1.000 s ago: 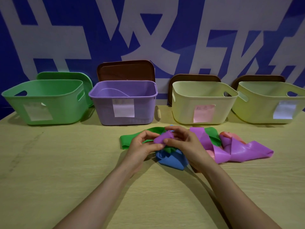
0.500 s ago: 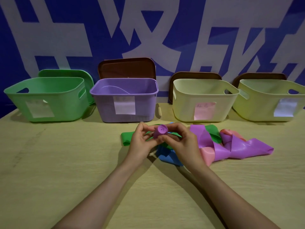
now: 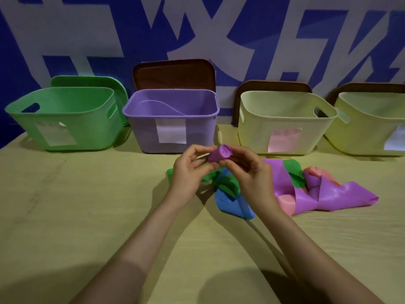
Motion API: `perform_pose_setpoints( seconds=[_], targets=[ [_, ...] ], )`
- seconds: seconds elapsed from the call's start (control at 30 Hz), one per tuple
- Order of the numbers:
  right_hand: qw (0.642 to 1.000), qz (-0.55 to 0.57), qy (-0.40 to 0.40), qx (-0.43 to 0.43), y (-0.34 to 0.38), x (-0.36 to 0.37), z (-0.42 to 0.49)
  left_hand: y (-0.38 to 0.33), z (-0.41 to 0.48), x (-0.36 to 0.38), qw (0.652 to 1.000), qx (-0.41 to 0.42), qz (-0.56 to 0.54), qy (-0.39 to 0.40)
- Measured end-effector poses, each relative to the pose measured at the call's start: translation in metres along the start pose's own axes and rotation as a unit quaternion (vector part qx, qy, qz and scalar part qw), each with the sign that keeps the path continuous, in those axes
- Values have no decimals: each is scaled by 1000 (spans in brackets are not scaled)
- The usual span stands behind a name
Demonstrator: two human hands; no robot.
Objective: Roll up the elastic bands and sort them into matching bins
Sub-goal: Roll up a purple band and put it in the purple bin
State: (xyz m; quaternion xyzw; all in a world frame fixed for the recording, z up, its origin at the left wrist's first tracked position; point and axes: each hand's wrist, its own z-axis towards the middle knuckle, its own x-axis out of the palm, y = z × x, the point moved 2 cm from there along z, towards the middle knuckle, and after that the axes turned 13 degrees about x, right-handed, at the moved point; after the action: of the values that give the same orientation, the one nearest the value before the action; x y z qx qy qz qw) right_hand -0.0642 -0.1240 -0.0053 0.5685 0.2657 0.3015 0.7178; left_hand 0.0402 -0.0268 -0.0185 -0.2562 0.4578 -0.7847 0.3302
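Purple elastic, wound into a tight roll (image 3: 219,153), is held above the middle of the table (image 3: 87,216), just in front of the purple bin (image 3: 142,137). The left hand (image 3: 188,172) pinches its lower end and the right hand (image 3: 247,172) curls round the spiral end. Below and to their right lie a blue band (image 3: 230,205), green band (image 3: 292,172), pink band (image 3: 285,200) and loose purple band (image 3: 339,196) in a heap. Along the far edge stand also a green bin (image 3: 87,128), cream bin (image 3: 254,132) and yellow bin (image 3: 361,132).
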Motion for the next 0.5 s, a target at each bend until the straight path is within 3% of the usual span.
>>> perform_pose_setpoints(
  seconds=[0.23, 0.37, 0.5],
  targets=[
    [998, 8, 20, 55, 91, 46, 101, -73, 103, -33, 998, -18, 45, -39],
    [994, -64, 39, 77, 126, 82, 155, -102, 152, -61, 993, -68, 66, -75],
    [974, -34, 50, 219, 123, 112, 199, -106, 180, -84, 982, -175, 67, -37]
  ],
)
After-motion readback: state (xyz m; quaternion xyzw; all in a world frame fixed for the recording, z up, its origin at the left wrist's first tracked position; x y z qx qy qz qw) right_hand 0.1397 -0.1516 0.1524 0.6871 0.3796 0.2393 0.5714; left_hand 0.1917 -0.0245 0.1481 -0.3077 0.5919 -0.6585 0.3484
